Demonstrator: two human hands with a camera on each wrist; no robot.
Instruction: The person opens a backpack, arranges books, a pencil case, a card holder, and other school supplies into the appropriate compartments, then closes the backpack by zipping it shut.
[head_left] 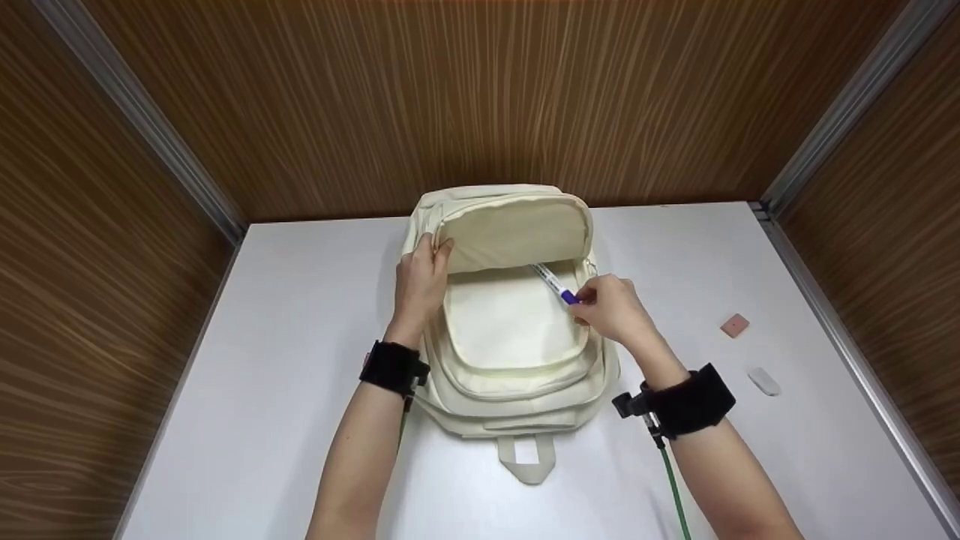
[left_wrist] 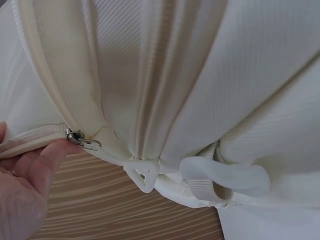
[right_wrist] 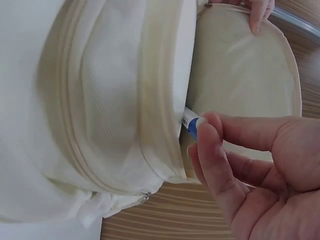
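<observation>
A cream backpack (head_left: pixel 517 319) lies on the table with its front pocket unzipped and the pocket flap (head_left: pixel 517 229) folded back. My left hand (head_left: pixel 421 281) pinches the flap's left edge, close to a metal zipper pull (left_wrist: pixel 82 139) in the left wrist view. Between thumb and fingertips, my right hand (head_left: pixel 611 306) holds a white marker (head_left: pixel 550 279) by its blue-purple cap (head_left: pixel 570 298). The marker's far end slants into the pocket opening and is hidden there. In the right wrist view, only the cap and a short piece of the barrel show at the pocket's edge.
On the white table (head_left: pixel 315 315), to the right of the backpack, lie a small pink block (head_left: pixel 735 325) and a white eraser-like piece (head_left: pixel 764 381). The backpack's carry loop (head_left: pixel 529 471) points toward me. Wood-patterned panels (head_left: pixel 480 97) enclose the back and sides.
</observation>
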